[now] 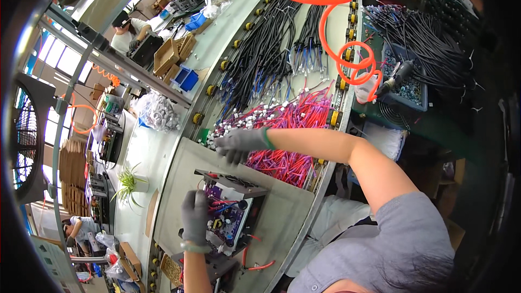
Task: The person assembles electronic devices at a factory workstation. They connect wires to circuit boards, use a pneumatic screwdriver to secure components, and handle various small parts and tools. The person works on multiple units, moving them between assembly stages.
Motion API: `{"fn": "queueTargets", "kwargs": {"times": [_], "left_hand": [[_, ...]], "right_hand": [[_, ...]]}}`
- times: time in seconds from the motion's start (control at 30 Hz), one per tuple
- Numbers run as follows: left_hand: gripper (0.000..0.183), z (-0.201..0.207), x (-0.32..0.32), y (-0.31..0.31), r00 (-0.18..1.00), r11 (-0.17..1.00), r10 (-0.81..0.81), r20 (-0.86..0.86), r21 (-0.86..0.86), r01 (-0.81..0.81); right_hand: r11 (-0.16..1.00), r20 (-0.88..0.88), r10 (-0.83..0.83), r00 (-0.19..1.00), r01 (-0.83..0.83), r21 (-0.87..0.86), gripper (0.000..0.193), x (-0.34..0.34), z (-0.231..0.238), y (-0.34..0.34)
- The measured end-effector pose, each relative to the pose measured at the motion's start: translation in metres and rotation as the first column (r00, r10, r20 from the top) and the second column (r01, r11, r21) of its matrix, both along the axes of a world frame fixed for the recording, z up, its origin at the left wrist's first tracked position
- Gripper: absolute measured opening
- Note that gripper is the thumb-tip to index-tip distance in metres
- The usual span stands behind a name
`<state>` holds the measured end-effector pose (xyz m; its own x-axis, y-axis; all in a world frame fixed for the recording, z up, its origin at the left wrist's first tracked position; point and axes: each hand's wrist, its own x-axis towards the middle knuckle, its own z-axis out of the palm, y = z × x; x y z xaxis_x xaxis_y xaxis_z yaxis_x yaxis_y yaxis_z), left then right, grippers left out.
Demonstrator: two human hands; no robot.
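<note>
Head view showed two grey-gloved hands working over a counter [285, 204]. The right hand [241, 142] hung at the left edge of a pile of red and purple leads [282, 167], its fingers loosely bent and a little apart, pointing left and somewhat blurred; whether a lead lay between them could not be told. White connectors [259, 118] crowded just beyond those fingers, and a bundle of black cables [263, 49] stretched away farther past them. The left hand [195, 218] was at the left side of an uncovered unit, its fingers close together and pointing away from the person; it was not possible to tell whether they pinched anything or simply rested on the edge. The unit's circuit board [230, 227] lay just right of the left fingers, with a black panel [233, 182] along its far side, between the two hands. Loose red wire [262, 266] lay nearer the person than the left fingers, to their right. The step in hand appeared to be picking out a lead while the other hand steadied the unit. By that reading, the next move called for the right fingers to close on a single lead, free it without tangling its neighbours, and carry it back toward the board.
</note>
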<state>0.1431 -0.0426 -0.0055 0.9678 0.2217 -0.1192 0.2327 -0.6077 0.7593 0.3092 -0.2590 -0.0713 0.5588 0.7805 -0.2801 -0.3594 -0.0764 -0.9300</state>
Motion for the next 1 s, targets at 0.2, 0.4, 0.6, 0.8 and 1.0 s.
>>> {"fn": "queueTargets", "kwargs": {"times": [0.2, 0.4, 0.6, 0.8, 1.0], "left_hand": [[0.032, 0.039, -0.054, 0.008, 0.985, 0.982, 0.130, 0.116, -0.154, -0.112], [0.027, 0.031, -0.066, 0.012, 0.986, 0.970, 0.129, 0.110, -0.222, -0.102], [0.024, 0.038, -0.066, 0.005, 0.983, 0.957, 0.113, 0.146, -0.283, -0.069], [0.027, 0.042, -0.023, -0.052, 0.945, 0.963, -0.033, 0.326, -0.244, 0.118], [0.029, 0.051, -0.009, -0.057, 0.900, 0.966, -0.058, 0.433, -0.202, 0.159]], "right_hand": [[0.263, 0.658, 0.444, 0.609, 0.613, -0.745, 0.023, 0.102, -0.125, -0.094], [0.345, 0.728, 0.271, 0.630, 0.642, -0.685, 0.021, 0.115, -0.128, -0.135], [0.802, 0.635, -0.352, 0.687, 0.571, -0.173, 0.019, 0.071, -0.011, -0.133], [0.912, 0.521, -0.410, 0.749, 0.324, 0.252, 0.019, -0.015, 0.065, -0.080], [0.891, 0.807, -0.441, 0.392, 0.086, 0.445, 0.018, -0.090, 0.098, 0.008]]}}
